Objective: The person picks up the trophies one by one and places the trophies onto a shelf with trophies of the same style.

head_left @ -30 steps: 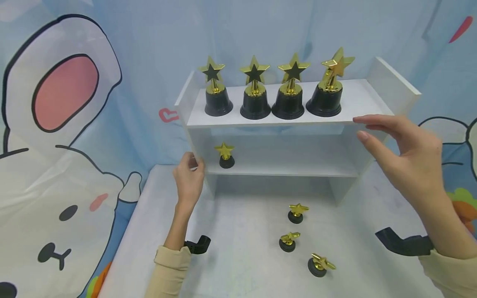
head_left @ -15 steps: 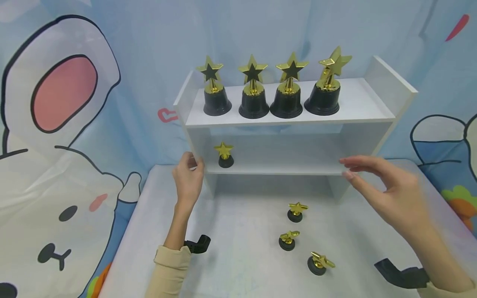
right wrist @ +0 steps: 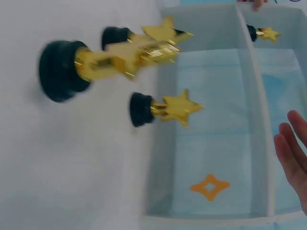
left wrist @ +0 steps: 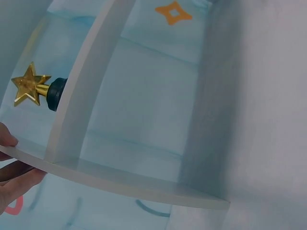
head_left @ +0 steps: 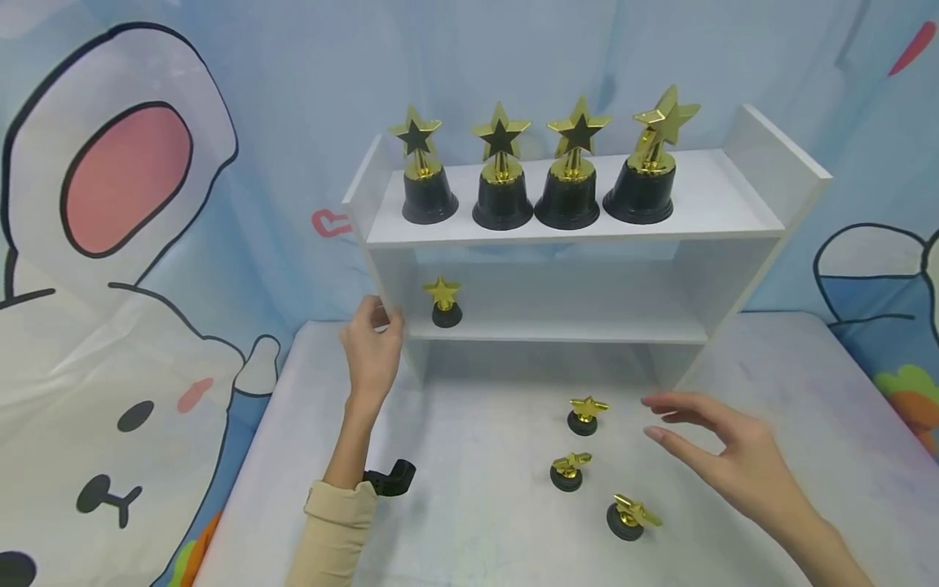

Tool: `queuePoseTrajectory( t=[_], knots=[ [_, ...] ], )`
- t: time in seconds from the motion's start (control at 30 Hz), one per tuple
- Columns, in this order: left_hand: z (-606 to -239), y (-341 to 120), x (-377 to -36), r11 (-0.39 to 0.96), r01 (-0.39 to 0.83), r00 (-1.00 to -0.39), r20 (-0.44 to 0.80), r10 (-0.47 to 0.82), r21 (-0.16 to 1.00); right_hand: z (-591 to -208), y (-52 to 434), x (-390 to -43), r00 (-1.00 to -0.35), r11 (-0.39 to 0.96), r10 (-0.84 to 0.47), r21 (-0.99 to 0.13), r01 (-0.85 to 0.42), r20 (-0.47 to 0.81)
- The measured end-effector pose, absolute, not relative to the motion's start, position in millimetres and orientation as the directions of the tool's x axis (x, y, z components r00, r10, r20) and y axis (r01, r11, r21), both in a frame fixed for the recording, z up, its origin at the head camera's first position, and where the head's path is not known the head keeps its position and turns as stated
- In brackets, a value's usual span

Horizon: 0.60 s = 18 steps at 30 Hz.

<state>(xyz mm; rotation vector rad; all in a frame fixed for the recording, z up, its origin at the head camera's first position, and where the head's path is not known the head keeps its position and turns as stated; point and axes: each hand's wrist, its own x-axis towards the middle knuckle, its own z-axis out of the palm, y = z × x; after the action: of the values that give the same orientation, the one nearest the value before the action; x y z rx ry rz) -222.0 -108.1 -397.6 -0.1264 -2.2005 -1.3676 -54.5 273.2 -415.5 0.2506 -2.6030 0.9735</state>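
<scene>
My left hand (head_left: 372, 350) pinches the left side panel of a white shelf (head_left: 557, 336); in the left wrist view the thumb and fingers (left wrist: 24, 184) lie on either side of that board. Beside it, one small gold star trophy (head_left: 443, 303) stands upright on the middle board. Over the table to the right, my right hand (head_left: 734, 456) hovers with its fingers apart and nothing between them. The closest thing to its fingertips is a small star trophy (head_left: 585, 416) below the shelf. Two more small trophies stand nearer me, one at the middle (head_left: 568, 471) and one at the right (head_left: 631, 518).
Several larger star trophies with black bases line the top board, the rightmost trophy (head_left: 649, 171) turned sideways. A pale cloth covers the table (head_left: 484, 522). Behind hangs a blue curtain (head_left: 293, 122) with cartoon prints.
My right hand has come down and left, from beside the top board to just right of the small trophies on the table. My left hand keeps its hold on the side panel.
</scene>
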Motion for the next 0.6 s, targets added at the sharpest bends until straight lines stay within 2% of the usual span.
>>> queuePoseTrajectory(
  t=[0.23, 0.43, 0.6],
  knots=[
    [-397.8, -107.1, -221.5, 0.484, 0.345, -0.853, 0.484, -0.196, 0.804, -448.8, 264.4, -37.0, -0.978, 0.756, -0.023, -0.637, -0.153, 0.207],
    [-397.8, -107.2, -220.2, 0.469, 0.333, -0.864, 0.464, -0.196, 0.818, -468.1, 259.6, -27.1, -0.998, 0.746, -0.060, -0.663, -0.066, 0.033],
    [-397.1, -108.9, -219.5, 0.467, 0.341, -0.859, 0.473, -0.199, 0.816, -479.9, 255.7, -21.3, -0.997, 0.741, -0.075, -0.671, -0.040, -0.022]
  ],
)
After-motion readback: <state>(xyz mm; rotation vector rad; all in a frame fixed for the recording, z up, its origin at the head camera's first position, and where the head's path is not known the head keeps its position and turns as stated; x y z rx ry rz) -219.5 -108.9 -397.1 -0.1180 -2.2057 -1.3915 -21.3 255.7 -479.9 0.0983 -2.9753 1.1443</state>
